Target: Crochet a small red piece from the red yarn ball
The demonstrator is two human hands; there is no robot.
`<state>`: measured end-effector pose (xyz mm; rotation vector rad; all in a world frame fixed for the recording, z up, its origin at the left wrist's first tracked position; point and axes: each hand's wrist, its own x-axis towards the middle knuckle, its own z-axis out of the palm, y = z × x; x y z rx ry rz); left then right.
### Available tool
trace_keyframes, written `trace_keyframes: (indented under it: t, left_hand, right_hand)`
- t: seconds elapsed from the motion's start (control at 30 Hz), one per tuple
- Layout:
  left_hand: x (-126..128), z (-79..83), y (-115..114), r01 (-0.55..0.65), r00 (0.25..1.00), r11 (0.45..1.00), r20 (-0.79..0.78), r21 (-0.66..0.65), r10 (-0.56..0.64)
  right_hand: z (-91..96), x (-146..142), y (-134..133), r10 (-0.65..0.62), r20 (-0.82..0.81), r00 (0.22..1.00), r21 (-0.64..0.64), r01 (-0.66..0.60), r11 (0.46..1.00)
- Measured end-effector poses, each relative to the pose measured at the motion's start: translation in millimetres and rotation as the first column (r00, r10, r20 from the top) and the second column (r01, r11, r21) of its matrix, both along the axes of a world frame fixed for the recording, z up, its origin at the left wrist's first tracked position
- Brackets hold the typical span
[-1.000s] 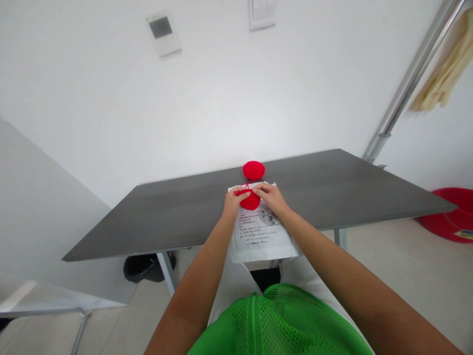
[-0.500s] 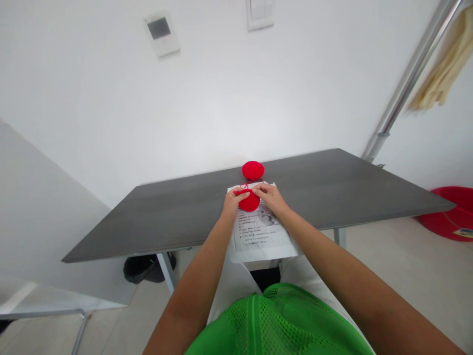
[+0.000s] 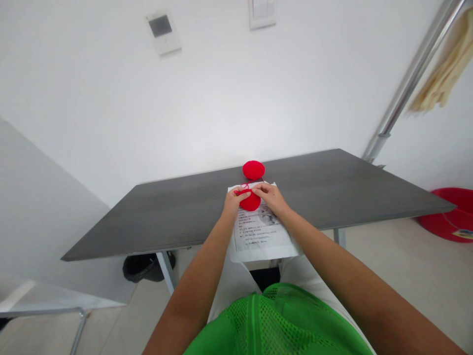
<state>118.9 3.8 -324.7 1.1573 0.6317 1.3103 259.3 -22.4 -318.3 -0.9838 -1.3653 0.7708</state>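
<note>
A rounded red crochet piece (image 3: 250, 201) is held just above a printed sheet of paper (image 3: 258, 244). My left hand (image 3: 232, 202) is closed on its left side, thumb lying over the upper edge. At the upper right edge, my right hand (image 3: 269, 193) pinches with thumb and index finger; a thin dark shaft, which looks like a crochet hook (image 3: 263, 179), pokes out above these fingers. Its tip is hidden. Loose red yarn (image 3: 244, 186) loops over the left fingers. Behind the hands rests a red yarn ball (image 3: 253, 170).
The dark grey table (image 3: 177, 212) stands against a white wall. A black-lined bin (image 3: 144, 267) is under its left side. On the right are a metal pole (image 3: 414, 84), hanging cream gloves (image 3: 443, 74) and a red basin (image 3: 451, 217) on the floor.
Hardly anything differs: the view has shifted very slightly, and both hands keep their hold on the crochet piece in the same place.
</note>
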Motion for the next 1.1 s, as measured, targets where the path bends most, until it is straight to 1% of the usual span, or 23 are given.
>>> trace_keyframes:
  t: [0.27,0.5,0.7,0.87,1.1]
  left_hand:
    - [0.4,-2.2,2.4,-0.005,1.0,1.0,-0.013,-0.017,0.005]
    - [-0.8,-2.1,2.5,-0.019,1.0,1.0,-0.018,-0.022,0.018]
    - [-1.0,-0.7,1.2,-0.02,0.999,1.0,-0.03,0.0,0.02]
    - [-0.7,-2.8,2.7,-0.025,0.998,1.0,-0.057,0.012,0.025]
    - [2.1,-3.0,2.5,0.001,1.0,1.0,-0.004,-0.019,-0.001]
  right_hand:
    - [-1.5,0.1,2.4,-0.029,0.019,0.999,0.01,0.029,1.0]
    - [-0.8,-1.6,1.3,-0.006,-0.01,1.0,0.011,0.006,1.0]
    - [2.0,-2.3,-1.7,-0.009,-0.006,1.0,0.009,0.009,1.0]
    - [1.4,-1.1,-1.3,-0.024,0.018,1.0,0.005,0.024,1.0]
    - [1.7,-1.7,0.7,-0.034,-0.024,0.999,-0.01,0.034,0.999]
